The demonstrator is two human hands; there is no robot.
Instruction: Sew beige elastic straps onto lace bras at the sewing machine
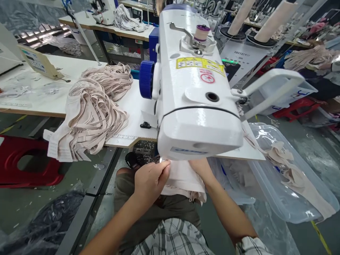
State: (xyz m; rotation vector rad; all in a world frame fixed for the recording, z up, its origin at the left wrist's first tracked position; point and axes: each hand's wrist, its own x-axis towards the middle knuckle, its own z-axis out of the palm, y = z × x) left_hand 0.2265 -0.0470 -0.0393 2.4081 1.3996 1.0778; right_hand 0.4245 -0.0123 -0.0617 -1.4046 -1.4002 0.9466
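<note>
Beige fabric (183, 179) hangs by a white tabletop (132, 122), grey floor (77, 173) littered around.

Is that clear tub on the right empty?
No: pieces of beige fabric lie in the clear tub, one end hanging over its rim, though bare plastic shows around them.

wht/blk plaid shirt (172, 239) | R slv (251, 246) same plaid | drk olive btms (124, 198)
</note>
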